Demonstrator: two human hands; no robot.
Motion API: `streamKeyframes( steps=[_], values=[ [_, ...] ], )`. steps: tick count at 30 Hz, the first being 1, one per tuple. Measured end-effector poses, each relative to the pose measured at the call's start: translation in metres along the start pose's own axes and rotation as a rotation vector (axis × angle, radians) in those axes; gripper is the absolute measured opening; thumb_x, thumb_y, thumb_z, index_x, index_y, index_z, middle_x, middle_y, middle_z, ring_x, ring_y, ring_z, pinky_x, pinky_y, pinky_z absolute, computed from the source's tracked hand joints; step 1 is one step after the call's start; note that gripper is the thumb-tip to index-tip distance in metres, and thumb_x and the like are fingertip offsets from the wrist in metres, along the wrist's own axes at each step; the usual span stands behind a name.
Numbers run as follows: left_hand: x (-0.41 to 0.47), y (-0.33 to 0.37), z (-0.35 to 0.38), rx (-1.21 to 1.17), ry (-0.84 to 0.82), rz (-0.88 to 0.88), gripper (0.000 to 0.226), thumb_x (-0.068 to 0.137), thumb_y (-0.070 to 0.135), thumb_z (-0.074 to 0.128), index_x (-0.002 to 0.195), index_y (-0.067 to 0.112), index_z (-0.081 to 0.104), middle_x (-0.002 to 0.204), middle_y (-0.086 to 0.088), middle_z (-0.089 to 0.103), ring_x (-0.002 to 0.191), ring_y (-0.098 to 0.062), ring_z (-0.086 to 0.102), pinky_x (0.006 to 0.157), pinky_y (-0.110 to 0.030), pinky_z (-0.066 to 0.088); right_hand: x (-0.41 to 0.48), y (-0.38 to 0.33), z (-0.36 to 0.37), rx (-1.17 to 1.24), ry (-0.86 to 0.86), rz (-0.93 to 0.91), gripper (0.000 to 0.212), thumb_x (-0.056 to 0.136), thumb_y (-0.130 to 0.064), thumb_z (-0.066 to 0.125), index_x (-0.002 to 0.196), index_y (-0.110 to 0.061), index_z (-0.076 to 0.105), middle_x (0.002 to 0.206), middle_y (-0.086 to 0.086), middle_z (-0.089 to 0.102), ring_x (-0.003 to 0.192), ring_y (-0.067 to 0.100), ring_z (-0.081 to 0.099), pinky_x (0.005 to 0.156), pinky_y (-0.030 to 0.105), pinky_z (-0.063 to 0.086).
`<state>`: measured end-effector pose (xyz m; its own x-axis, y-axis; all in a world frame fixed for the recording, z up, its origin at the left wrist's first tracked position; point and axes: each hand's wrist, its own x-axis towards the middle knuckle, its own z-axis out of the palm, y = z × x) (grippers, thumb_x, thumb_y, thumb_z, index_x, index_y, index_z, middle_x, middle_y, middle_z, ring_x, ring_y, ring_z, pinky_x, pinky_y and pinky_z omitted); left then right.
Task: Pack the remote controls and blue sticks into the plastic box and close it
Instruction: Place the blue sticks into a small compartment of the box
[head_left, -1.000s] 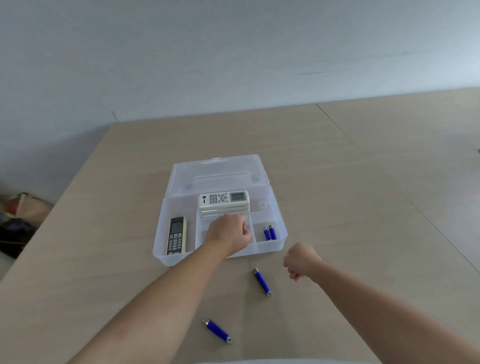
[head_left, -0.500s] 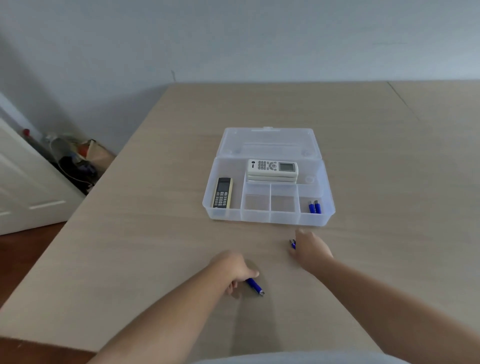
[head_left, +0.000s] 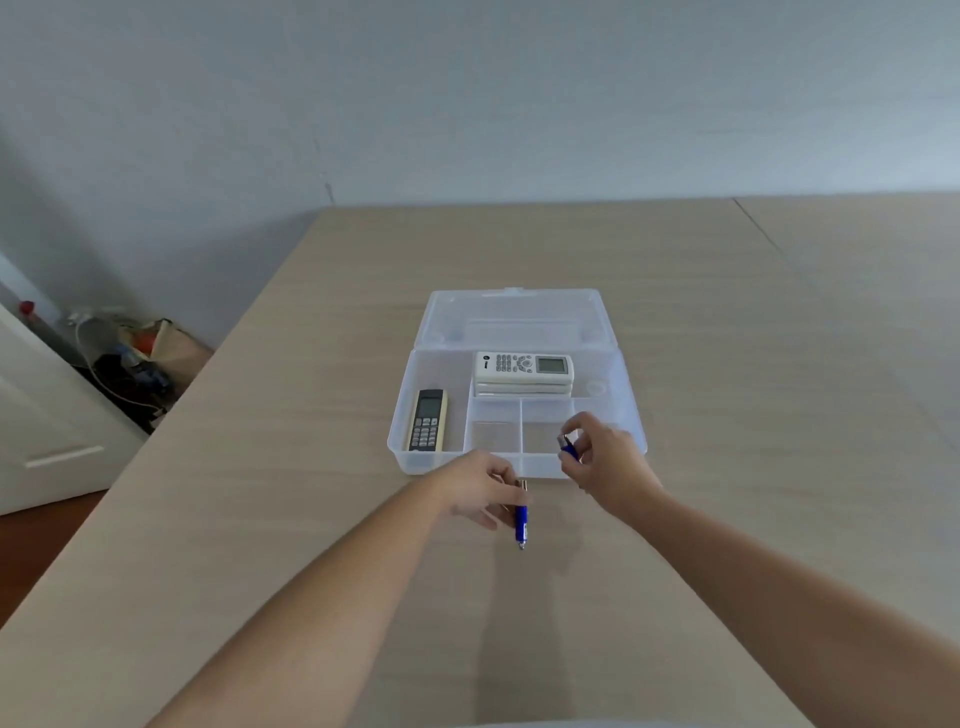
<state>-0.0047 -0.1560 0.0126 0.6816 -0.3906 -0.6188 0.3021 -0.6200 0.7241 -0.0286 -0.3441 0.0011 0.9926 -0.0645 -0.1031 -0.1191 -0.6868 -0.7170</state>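
The clear plastic box (head_left: 401, 446) sits open on the table, its lid (head_left: 514, 317) folded back. A stack of white remotes (head_left: 523, 370) lies in the back compartment. A dark remote (head_left: 428, 427) lies in the left one. My left hand (head_left: 478, 493) holds a blue stick (head_left: 521, 518) just in front of the box, its silver tip pointing toward me. My right hand (head_left: 608, 462) pinches a second blue stick (head_left: 568, 447) at the box's front right wall. This hand hides the right front compartment.
The wooden table (head_left: 727, 364) reaches back to a grey wall. Off its left edge, bags and clutter (head_left: 135, 358) lie on the floor beside a white door (head_left: 47, 447).
Both hands have picked the two blue sticks up off the table and carried them toward the box. The view has moved closer to the box.
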Motion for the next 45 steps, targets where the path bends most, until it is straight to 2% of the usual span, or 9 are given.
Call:
streamKeyframes(
  steps=[9, 13, 18, 21, 24, 26, 32, 38, 45],
  values=[
    [0.041, 0.069, -0.02, -0.082, 0.284, 0.258, 0.012, 0.088, 0.021, 0.068, 0.085, 0.016, 0.058, 0.086, -0.007, 0.071, 0.067, -0.015, 0.07, 0.062, -0.023, 0.052, 0.057, 0.003, -0.045, -0.007, 0.121, 0.049, 0.015, 0.088, -0.01, 0.051, 0.1, -0.015, 0.058, 0.067, 0.016, 0.068, 0.047, 0.013, 0.048, 0.048, 0.023, 0.04],
    [0.068, 0.069, -0.022, -0.045, 0.258, 0.253, 0.016, 0.087, 0.02, 0.069, 0.078, 0.019, 0.056, 0.088, -0.008, 0.072, 0.067, -0.016, 0.07, 0.062, -0.024, 0.053, 0.078, 0.02, -0.033, -0.089, 0.028, 0.097, 0.012, 0.089, -0.011, 0.053, 0.099, -0.013, 0.057, 0.066, 0.003, 0.066, 0.059, 0.017, 0.054, 0.062, 0.033, 0.051],
    [0.095, 0.058, -0.025, -0.057, 0.235, 0.209, 0.013, 0.087, 0.017, 0.068, 0.08, 0.017, 0.057, 0.089, -0.01, 0.071, 0.064, -0.016, 0.069, 0.063, -0.025, 0.053, 0.097, 0.036, -0.013, -0.276, -0.163, 0.163, 0.017, 0.086, -0.008, 0.051, 0.102, -0.01, 0.059, 0.086, 0.008, 0.063, 0.052, 0.019, 0.049, 0.045, 0.026, 0.044],
    [0.105, 0.053, -0.026, -0.092, 0.225, 0.196, 0.011, 0.087, 0.017, 0.068, 0.09, 0.012, 0.058, 0.091, -0.01, 0.071, 0.065, -0.016, 0.068, 0.064, -0.025, 0.053, 0.105, 0.04, -0.005, -0.489, -0.271, 0.168, 0.025, 0.084, 0.0, 0.05, 0.106, -0.006, 0.061, 0.098, 0.011, 0.066, 0.068, 0.023, 0.052, 0.054, 0.026, 0.045],
    [0.11, 0.053, -0.025, -0.105, 0.237, 0.209, 0.013, 0.087, 0.018, 0.068, 0.092, 0.011, 0.058, 0.09, -0.01, 0.071, 0.064, -0.015, 0.069, 0.059, -0.021, 0.053, 0.109, 0.044, 0.0, -0.607, -0.301, 0.168, 0.014, 0.084, 0.004, 0.046, 0.081, -0.006, 0.056, 0.076, 0.003, 0.051, 0.061, 0.019, 0.046, 0.048, 0.022, 0.035],
    [0.112, 0.054, -0.025, -0.095, 0.238, 0.222, 0.013, 0.087, 0.019, 0.068, 0.091, 0.011, 0.059, 0.09, -0.01, 0.072, 0.066, -0.016, 0.07, 0.059, -0.021, 0.053, 0.11, 0.045, 0.002, -0.641, -0.292, 0.152, 0.034, 0.084, 0.007, 0.045, 0.058, -0.013, 0.036, 0.063, -0.001, 0.036, 0.052, 0.012, 0.036, 0.045, 0.021, 0.03],
    [0.112, 0.059, -0.021, -0.054, 0.23, 0.225, 0.011, 0.086, 0.018, 0.07, 0.086, 0.013, 0.06, 0.088, -0.011, 0.072, 0.068, -0.019, 0.07, 0.061, -0.023, 0.054, 0.109, 0.045, 0.0, -0.722, -0.295, 0.076, 0.041, 0.083, 0.011, 0.044, 0.056, -0.016, 0.027, 0.065, 0.0, 0.032, 0.074, 0.023, 0.046, 0.067, 0.027, 0.04],
    [0.11, 0.074, -0.008, 0.04, 0.274, 0.245, 0.008, 0.086, 0.017, 0.069, 0.087, 0.015, 0.062, 0.088, -0.009, 0.073, 0.081, -0.023, 0.074, 0.07, -0.027, 0.054, 0.106, 0.037, -0.031, -0.625, -0.175, 0.049, 0.03, 0.084, 0.011, 0.045, 0.105, -0.002, 0.063, 0.109, 0.013, 0.062, 0.09, 0.026, 0.065, 0.081, 0.035, 0.056],
    [0.115, 0.106, 0.027, 0.394, 0.354, 0.202, 0.022, 0.085, 0.015, 0.064, 0.106, 0.008, 0.061, 0.103, -0.011, 0.07, 0.096, -0.028, 0.069, 0.081, -0.034, 0.052, 0.093, 0.043, -0.064, -0.34, 0.049, 0.094, 0.03, 0.088, -0.005, 0.049, 0.113, -0.011, 0.063, 0.106, 0.007, 0.062, 0.082, 0.018, 0.053, 0.074, 0.028, 0.047]
  ],
)
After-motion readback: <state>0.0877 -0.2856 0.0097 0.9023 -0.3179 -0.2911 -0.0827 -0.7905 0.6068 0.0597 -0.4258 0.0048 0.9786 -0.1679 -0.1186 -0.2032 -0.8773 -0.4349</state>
